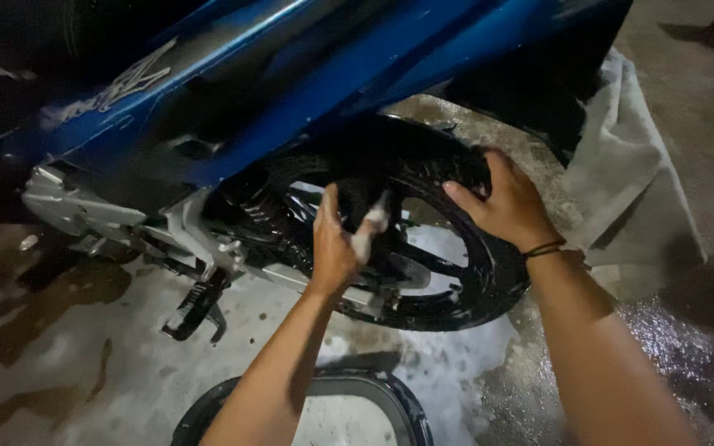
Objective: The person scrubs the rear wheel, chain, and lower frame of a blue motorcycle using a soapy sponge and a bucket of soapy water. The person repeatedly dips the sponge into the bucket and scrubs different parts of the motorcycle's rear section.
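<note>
Left hand (334,248) is closed around a small soapy rag or sponge (368,230), pressed against the inside of the rear wheel (464,289) near the spokes. Right hand (507,206) is spread, fingers gripping the black tyre (423,165) top edge, black band on wrist. Wheel sits under the blue scooter body (291,74), foam on the wet concrete floor (59,355) below. Risk, as I judge it: wet soapy tyre could slip under the right hand, or the wheel could turn and pinch left fingers between spokes and swingarm; slick floor too. Labels: pale angular decal (130,87) on blue panel, upper left, blurred. Dark-rimmed basin (406,405) with suds at bottom centre; grey cloth (630,165) lies right.
</note>
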